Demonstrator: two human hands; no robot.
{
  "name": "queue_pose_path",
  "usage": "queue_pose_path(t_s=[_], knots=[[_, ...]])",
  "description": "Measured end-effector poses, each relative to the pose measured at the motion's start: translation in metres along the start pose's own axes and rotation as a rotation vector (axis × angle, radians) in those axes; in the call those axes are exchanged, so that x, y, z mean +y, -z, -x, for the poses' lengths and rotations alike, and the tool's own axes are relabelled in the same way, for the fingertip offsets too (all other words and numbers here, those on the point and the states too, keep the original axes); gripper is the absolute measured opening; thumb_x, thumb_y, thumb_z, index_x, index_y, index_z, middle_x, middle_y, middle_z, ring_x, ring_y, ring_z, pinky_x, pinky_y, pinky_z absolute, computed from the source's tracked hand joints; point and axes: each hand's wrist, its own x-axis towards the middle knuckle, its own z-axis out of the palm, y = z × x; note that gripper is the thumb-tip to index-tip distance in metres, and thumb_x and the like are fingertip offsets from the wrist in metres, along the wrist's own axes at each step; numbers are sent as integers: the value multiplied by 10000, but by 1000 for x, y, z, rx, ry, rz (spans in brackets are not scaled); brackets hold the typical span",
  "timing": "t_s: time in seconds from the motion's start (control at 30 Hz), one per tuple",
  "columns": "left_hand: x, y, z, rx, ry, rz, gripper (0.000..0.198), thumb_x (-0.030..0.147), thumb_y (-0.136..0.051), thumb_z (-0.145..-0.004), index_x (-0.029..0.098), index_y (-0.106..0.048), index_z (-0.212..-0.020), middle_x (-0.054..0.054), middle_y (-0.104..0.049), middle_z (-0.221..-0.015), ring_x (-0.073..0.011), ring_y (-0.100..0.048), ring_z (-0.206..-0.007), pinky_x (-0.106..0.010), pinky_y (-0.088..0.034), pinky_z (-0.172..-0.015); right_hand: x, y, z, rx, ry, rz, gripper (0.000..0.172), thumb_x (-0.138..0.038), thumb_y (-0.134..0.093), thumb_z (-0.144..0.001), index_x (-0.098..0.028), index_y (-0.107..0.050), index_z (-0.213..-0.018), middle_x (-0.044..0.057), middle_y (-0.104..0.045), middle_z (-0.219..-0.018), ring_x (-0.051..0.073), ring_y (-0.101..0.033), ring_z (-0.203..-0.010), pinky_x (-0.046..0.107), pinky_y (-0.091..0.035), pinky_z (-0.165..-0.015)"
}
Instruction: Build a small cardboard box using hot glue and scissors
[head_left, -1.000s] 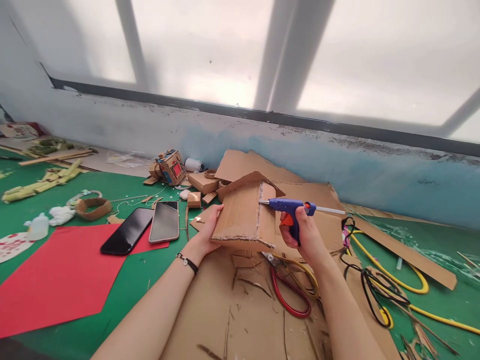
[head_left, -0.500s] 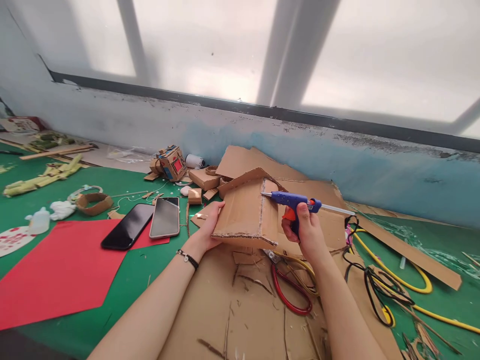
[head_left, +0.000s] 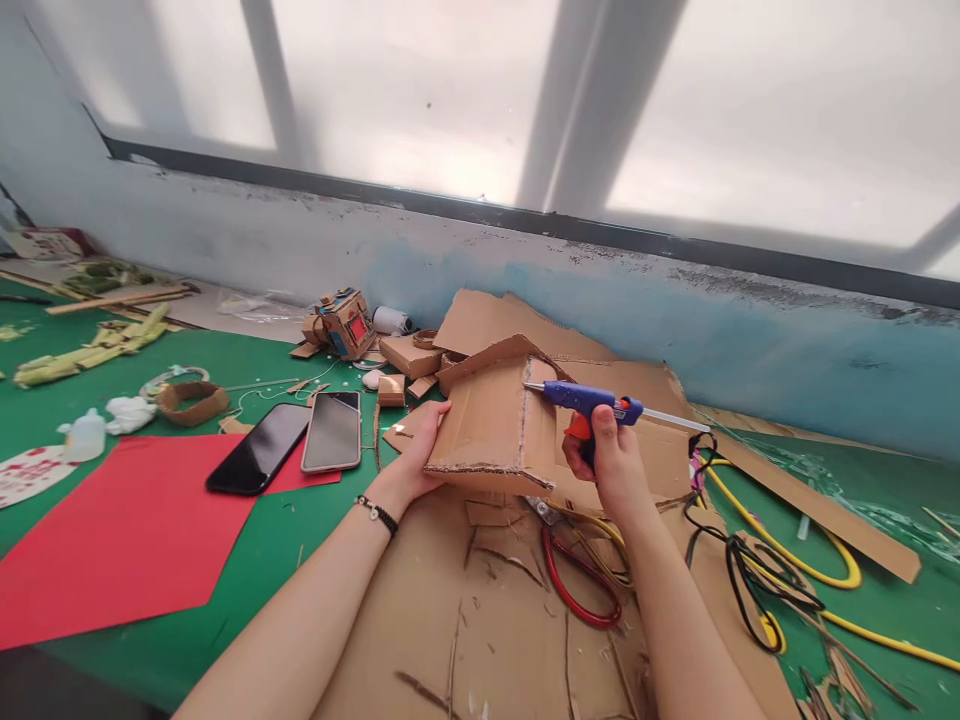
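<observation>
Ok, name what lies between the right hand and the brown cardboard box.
The barrel and metal nozzle of the blue plastic glue gun, in the head view.

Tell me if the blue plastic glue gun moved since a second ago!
Yes, the glue gun shifted slightly right: its translucent glue stick pokes farther past the flat brown cardboard sheet behind.

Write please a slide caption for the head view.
Left hand holds a cardboard construction; right hand aims a blue hot-glue gun at its seam.
</observation>
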Motion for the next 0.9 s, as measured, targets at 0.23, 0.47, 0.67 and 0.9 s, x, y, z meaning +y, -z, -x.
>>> queue_pose_path(t_s=[0.23, 0.47, 0.67, 0.9], knots=[[-1, 0, 1, 17, -5, 1, 417, 586, -601, -959, 182, -699, -986, -79, -792, -832, -211, -722, -660, -287, -530, -585, -8, -5, 4, 12, 26, 37, 701, -903, -558, -917, -219, -548, -766, -26, -477, -449, 88, -362, -363, 236, -230, -413], [-1, -1, -1, 9, -2, 15, 435, 552, -560, -984, 161, -718, -1092, -87, -806, -886, -229, -755, -720, -302, -558, -622, -9, -4, 4, 26, 35, 77, 718, -918, -552, -907, -217, -551, -753, -20, -475, -440, 94, -371, -373, 243, -234, -422], [0, -1, 1, 11, -4, 8, 424, 573, -575, -973, 174, -706, -1030, -84, -798, -848, -224, -734, -674, -297, -536, -588, -9, -4, 3, 26, 54, 104, 717, -917, -539, -915, -217, -552, -758, -16, -492, -461, 96, -378, -372, 249, -253, -420], [0, -3, 1, 2, -5, -2, 463, 555, -543, -996, 152, -726, -1130, -99, -810, -900, -233, -753, -726, -301, -564, -637, 0, 3, -3, 8, 62, 136, 735, -929, -531, -905, -217, -545, -723, -7, -488, -443, 97, -383, -367, 249, -254, -413]])
